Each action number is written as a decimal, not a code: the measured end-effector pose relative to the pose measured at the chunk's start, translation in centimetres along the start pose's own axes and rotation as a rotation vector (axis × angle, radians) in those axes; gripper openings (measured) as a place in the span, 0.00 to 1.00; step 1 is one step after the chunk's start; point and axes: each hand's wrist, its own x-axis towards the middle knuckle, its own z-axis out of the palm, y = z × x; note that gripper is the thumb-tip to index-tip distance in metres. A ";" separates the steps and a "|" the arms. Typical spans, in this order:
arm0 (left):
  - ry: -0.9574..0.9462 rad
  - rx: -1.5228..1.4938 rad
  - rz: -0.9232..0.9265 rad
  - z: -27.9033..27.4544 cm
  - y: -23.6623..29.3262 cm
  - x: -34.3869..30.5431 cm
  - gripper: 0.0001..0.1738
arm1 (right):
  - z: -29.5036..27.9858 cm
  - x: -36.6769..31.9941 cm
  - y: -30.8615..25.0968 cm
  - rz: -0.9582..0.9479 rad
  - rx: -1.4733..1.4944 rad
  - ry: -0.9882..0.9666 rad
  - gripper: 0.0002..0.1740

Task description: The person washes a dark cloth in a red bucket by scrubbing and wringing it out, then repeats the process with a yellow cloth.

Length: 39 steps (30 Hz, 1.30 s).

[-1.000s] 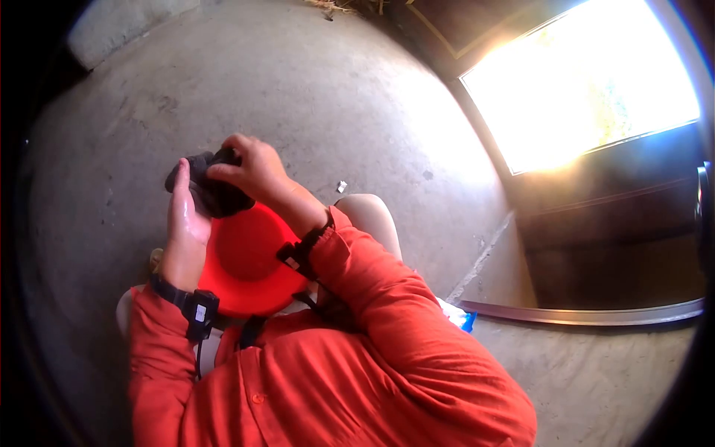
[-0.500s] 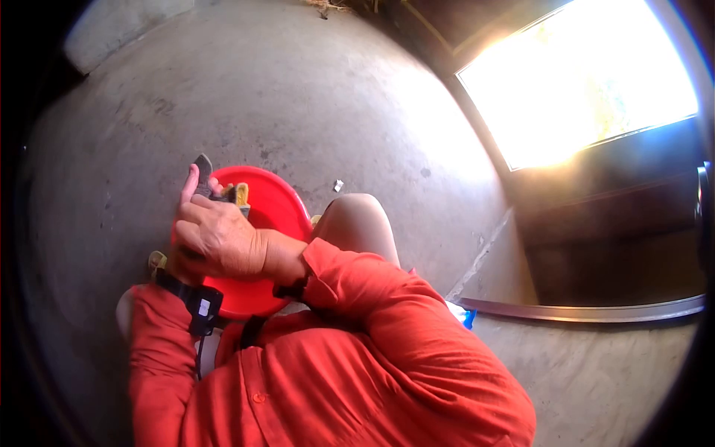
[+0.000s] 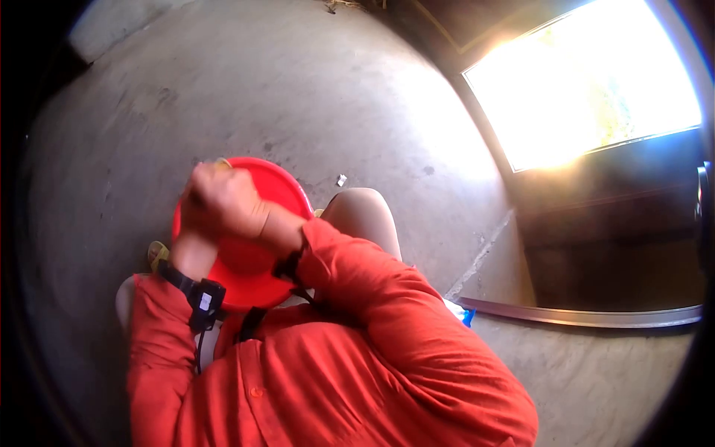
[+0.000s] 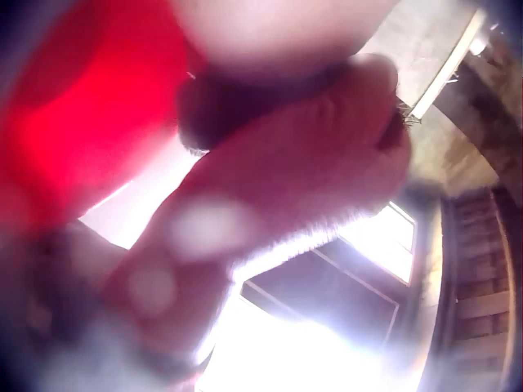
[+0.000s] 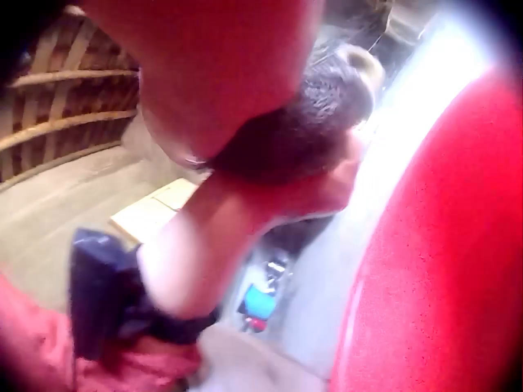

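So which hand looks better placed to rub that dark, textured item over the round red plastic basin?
Probably the right hand: it lies uppermost in the head view, while the left hand apparently supports the dark item.

The held item (image 5: 327, 102) is blackish-grey with a pale tan end. The basin (image 3: 246, 272) is bright red, the shirt (image 3: 320, 372) a plain orange-red with a matching button (image 3: 257, 391). Trousers (image 3: 363, 216) are beige, the wrist camera (image 3: 207, 299) black with a white label. Grey floor (image 3: 298, 97) carries darker blotches. At right lie a blue-and-white packet (image 3: 467, 317) and a silvery metal strip (image 3: 596, 317); the roof (image 5: 61, 118) shows brown stripes.
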 end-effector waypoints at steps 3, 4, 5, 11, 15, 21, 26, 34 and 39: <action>0.349 -0.213 -0.449 1.3 0.8 1.3 0.16 | 2.4 1.8 5.0 0.245 0.048 0.150 0.14; 0.321 -0.250 -0.470 1.5 0.9 1.6 0.17 | 2.7 1.7 5.6 0.257 0.030 0.207 0.14; 0.349 -0.246 -0.450 1.9 1.3 1.9 0.18 | 2.0 1.7 5.0 0.255 0.065 0.121 0.13; 0.322 -0.270 -0.390 1.5 1.4 1.2 0.17 | 1.6 -0.3 0.9 -0.013 0.141 -0.072 0.12; 0.439 -0.164 -0.433 2.4 1.5 2.2 0.21 | 0.9 2.7 5.5 0.497 0.084 -0.090 0.13; 0.493 -0.186 -0.382 4.2 6.0 2.9 0.25 | -0.4 1.9 6.4 0.510 0.681 -0.102 0.21; 0.649 -0.224 -0.288 3.5 7.5 2.9 0.32 | -2.5 1.2 5.7 0.501 0.860 -0.397 0.39; 0.565 -0.297 -0.265 2.2 6.9 3.4 0.27 | -1.7 0.8 6.7 0.391 0.397 -0.394 0.30; 0.504 -0.167 -0.298 1.2 6.6 3.6 0.27 | -3.4 1.9 6.6 0.307 0.598 0.116 0.21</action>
